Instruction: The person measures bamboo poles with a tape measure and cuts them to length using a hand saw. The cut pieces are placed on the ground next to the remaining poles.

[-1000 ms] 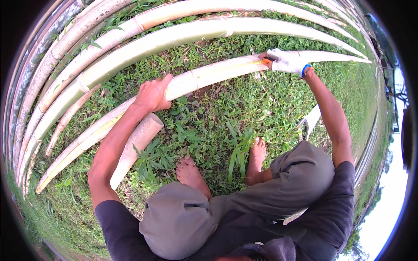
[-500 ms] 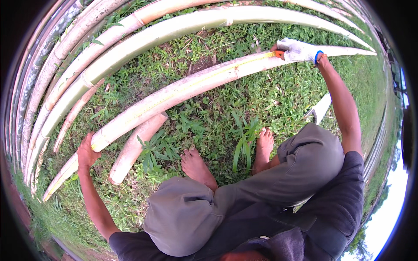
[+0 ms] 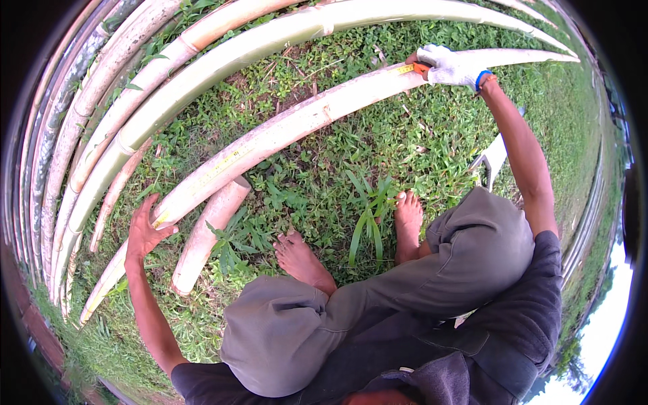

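Note:
A long pale bamboo pole lies slantwise across the grass before me. The yellow tape blade runs along its upper side, showing clearly only in stretches. My right hand, in a white glove with a blue cuff, grips an orange tape measure against the far right part of the pole. At the near left part, my bare left hand straddles the pole, thumb and fingers spread apart. Under the pole's left part lies a short bamboo piece.
Several long bamboo poles, among them a thick greenish one, lie along the far and left sides. A saw with a pale blade rests on the grass by my right knee. Leafy weeds grow between my bare feet.
My left hand has loosened from the pole, its fingers now spread wider. My right hand with the tape measure has shifted slightly left in view. The tape blade's middle stretch shows less plainly.

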Demonstrator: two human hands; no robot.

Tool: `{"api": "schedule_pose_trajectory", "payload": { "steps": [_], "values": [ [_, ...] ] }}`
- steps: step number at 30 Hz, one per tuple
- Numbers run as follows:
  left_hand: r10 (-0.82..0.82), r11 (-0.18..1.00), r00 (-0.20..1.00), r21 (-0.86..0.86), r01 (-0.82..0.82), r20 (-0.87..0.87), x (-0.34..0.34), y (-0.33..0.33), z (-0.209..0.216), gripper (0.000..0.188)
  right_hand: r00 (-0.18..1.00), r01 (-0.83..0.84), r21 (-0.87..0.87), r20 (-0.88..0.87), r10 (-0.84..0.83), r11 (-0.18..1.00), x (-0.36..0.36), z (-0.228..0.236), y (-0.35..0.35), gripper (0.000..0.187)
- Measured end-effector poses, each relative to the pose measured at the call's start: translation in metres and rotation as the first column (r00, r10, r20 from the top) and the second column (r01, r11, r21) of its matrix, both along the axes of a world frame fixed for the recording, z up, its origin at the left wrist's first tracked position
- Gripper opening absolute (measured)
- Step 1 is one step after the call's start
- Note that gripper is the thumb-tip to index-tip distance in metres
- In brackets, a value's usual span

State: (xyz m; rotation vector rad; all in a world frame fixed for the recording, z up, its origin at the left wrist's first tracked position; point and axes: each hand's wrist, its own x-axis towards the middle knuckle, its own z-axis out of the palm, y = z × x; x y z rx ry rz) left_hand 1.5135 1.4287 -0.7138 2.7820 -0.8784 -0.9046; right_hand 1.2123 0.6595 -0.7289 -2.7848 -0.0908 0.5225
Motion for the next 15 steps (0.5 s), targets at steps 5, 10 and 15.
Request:
{"api": "schedule_pose_trajectory", "payload": {
  "steps": [5,10,15],
  "values": [
    [-0.315,0.917,0.948,-0.246,0.314,0.036,-0.054,-0.200,0.009,0.112,1.000,0.014,0.033,0.012,-0.014,0.999,-0.008,0.001,-0.002,0.058],
    [-0.365,0.905,0.930,-0.248,0.347,-0.031,-0.092,-0.309,-0.039,0.100,0.999,-0.028,0.048,0.040,0.027,0.998,-0.005,0.000,-0.017,0.064],
    [-0.378,0.904,0.926,-0.212,0.372,0.013,-0.103,-0.318,-0.028,0.092,0.999,0.052,-0.116,0.010,-0.052,0.992,-0.035,0.009,-0.053,0.051]
  ]
}}
